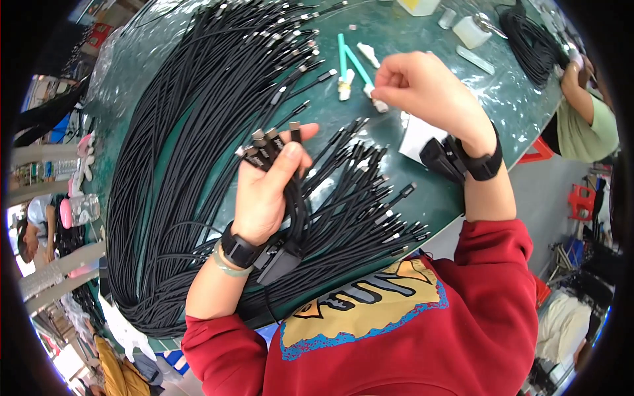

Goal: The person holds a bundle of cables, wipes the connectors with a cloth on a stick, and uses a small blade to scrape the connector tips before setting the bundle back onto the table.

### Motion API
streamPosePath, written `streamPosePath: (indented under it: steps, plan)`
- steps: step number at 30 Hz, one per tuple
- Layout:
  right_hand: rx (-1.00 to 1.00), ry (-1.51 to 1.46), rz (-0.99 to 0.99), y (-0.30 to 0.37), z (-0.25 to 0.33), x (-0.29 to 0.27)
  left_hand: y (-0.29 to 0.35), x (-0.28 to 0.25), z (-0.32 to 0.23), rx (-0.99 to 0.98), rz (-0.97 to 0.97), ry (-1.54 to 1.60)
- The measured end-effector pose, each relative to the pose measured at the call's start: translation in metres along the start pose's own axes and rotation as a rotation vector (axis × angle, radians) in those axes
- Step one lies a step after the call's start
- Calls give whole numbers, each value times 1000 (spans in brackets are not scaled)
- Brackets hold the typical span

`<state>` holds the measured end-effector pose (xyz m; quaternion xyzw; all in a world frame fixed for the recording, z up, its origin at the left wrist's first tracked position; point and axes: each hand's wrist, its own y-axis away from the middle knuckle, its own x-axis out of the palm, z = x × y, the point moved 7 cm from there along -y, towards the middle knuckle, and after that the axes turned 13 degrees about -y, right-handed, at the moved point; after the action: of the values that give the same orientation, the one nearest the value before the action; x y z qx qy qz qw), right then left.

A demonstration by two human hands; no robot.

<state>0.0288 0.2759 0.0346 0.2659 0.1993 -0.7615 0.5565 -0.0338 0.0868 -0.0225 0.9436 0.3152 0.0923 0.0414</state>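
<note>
My left hand (pixel 264 188) is closed around a bunch of black cables (pixel 296 218), their metal-tipped plugs (pixel 267 140) sticking up past my thumb. One plug stands apart beside the index finger. My right hand (pixel 419 86) is raised over the table with its fingers curled together. Its fingertips overlap the white wrapped end of a teal stick (pixel 358 66) in the view; whether they touch it, or pinch something small, I cannot tell. Another teal stick (pixel 342 56) with a white wrapped tip lies beside it.
A large curved bundle of black cables (pixel 142 178) covers the left of the green table (pixel 436 204). More cable ends (pixel 376 204) fan out nearer me. A white pad (pixel 416 138) lies under my right wrist. Far right are a pump bottle (pixel 472 32), a coiled cable bundle (pixel 528 46) and another person's arm (pixel 578 89).
</note>
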Motion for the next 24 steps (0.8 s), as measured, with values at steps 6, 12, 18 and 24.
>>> streamPosePath:
  steps: [6,12,18,24]
  plan:
    - [81,51,-121,-7,-27,-22,-3,6,-3,-7,-33,-28]
    - [41,224,-9,-15,-35,15,-3,11,2,-172,-20,129]
    - [265,128,63,-14,-32,0,3,10,-1,-172,13,166]
    - [15,-813,152,-2,33,38,7,9,-4,-118,-38,107]
